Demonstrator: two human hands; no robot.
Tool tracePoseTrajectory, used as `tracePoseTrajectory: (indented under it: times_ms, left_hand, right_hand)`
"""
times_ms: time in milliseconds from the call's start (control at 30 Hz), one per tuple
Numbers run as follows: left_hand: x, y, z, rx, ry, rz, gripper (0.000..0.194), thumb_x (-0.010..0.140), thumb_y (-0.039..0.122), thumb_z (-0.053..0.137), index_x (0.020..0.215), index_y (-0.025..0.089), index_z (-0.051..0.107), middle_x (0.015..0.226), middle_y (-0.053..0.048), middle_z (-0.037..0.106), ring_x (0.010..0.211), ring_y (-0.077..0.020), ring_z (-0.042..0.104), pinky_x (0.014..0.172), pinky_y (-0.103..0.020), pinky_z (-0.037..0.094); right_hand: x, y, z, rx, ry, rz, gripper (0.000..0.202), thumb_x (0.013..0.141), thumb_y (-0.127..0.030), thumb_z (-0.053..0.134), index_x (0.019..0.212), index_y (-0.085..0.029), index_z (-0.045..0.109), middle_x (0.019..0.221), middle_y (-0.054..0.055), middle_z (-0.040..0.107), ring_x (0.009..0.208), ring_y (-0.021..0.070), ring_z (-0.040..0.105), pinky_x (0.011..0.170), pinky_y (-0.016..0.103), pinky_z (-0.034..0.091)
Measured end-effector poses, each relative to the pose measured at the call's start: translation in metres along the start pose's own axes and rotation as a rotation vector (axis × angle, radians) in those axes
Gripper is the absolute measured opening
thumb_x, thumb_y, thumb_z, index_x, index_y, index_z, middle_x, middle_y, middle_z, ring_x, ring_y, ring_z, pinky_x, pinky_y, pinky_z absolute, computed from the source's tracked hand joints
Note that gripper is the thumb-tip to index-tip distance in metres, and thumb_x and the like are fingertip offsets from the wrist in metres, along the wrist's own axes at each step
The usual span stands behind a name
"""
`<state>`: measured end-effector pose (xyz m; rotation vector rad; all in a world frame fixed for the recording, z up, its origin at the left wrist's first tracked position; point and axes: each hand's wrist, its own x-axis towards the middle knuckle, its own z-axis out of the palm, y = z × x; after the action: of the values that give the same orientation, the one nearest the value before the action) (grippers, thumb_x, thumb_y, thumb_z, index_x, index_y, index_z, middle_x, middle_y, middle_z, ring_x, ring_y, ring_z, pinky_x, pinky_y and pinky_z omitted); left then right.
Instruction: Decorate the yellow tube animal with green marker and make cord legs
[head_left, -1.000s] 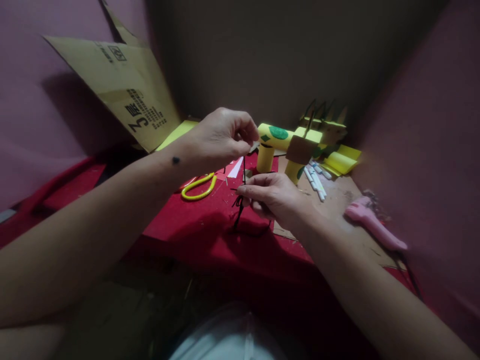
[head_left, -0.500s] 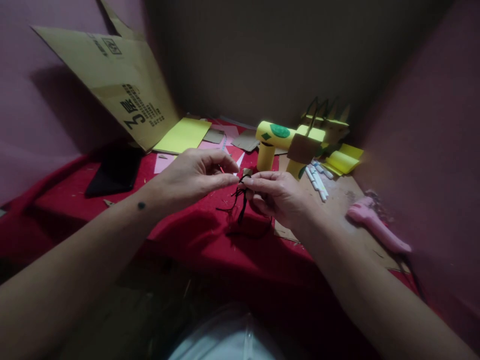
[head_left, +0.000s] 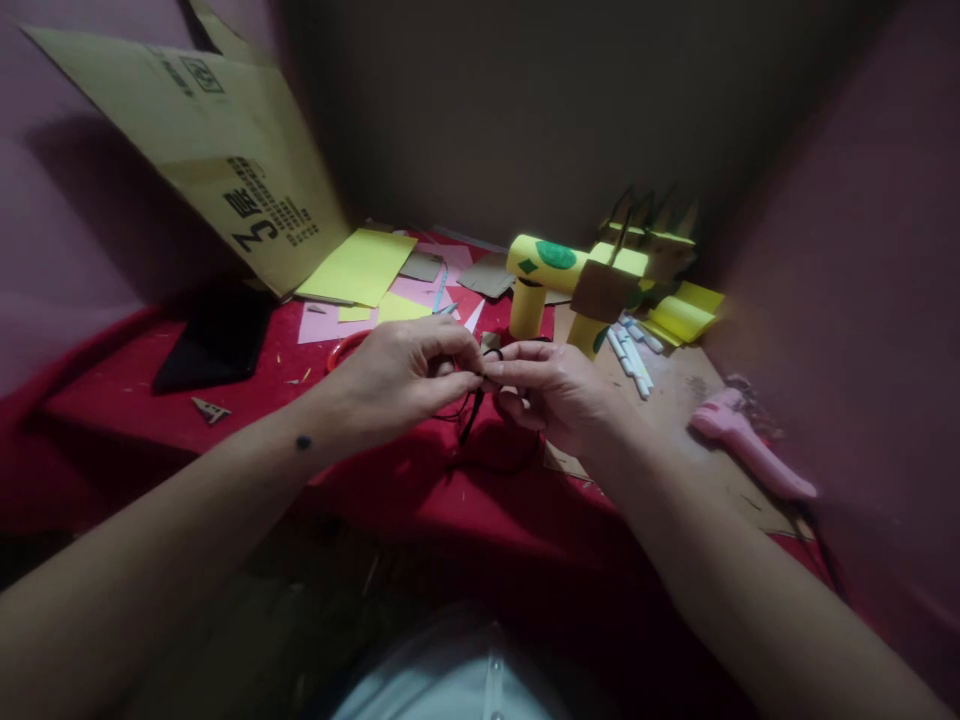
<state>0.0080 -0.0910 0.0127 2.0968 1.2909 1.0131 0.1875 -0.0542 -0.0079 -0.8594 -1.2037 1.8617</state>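
Black string (head_left: 472,415) hangs in loops and loose ends between my hands, over the red cloth. My left hand (head_left: 405,370) is closed in a pinch on the string, its thumb and fingertips meeting the other hand's. My right hand (head_left: 551,385) pinches the string too, thumb against forefinger, with a small dark loop showing at the tips. The exact spot where the fingers meet is partly hidden. Just behind the fingertips a small piece of brown cardboard (head_left: 490,341) shows.
Behind my right hand stands a yellow paper-tube model (head_left: 551,262) with green patches. White markers (head_left: 628,355) and a pink glue gun (head_left: 750,440) lie on cardboard at the right. At the left are yellow paper (head_left: 360,267), a black flat object (head_left: 214,340) and a large cardboard sheet (head_left: 217,150).
My left hand has moved right and closed on the string by my right fingertips. The view has shifted slightly, and a red handle now shows beside my left hand.
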Motion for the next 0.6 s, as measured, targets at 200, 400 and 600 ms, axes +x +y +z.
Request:
tracePoseTrajectory:
  times_ms: [200,400,600]
  left_hand:
    - [0.004,-0.011,-0.002,-0.205,-0.053,-0.204,0.016,0.074,0.031,0.065,0.079,0.017,0.068,0.074,-0.002,0.066,0.069,-0.0149,0.057,0.065,-0.029,0.045]
    - [-0.003,-0.020,0.018,-0.263,-0.030,-0.204,0.021,0.075,0.027,0.064,0.094,0.017,0.065,0.062,0.003,0.057,0.055,-0.0128,0.049,0.053,-0.027,0.040]
    - [-0.004,-0.023,0.028,-0.186,0.071,-0.065,0.017,0.077,0.023,0.061,0.092,0.017,0.068,0.080,-0.001,0.057,0.061,-0.0110,0.049,0.053,-0.025,0.042]
  right_hand:
    - [0.000,0.000,-0.001,-0.007,0.006,0.005,0.026,0.051,-0.019,0.088,0.065,-0.014,0.067,0.048,-0.007,0.054,0.036,0.0037,0.039,0.035,0.019,0.017]
    - [-0.001,-0.001,-0.006,0.044,-0.045,0.002,0.022,0.054,-0.016,0.086,0.066,-0.014,0.067,0.053,-0.005,0.058,0.037,0.0029,0.040,0.035,0.018,0.019]
    - [0.000,0.000,-0.009,0.026,-0.088,0.030,0.023,0.057,-0.020,0.088,0.072,-0.013,0.071,0.057,-0.004,0.060,0.040,0.0030,0.041,0.035,0.016,0.023]
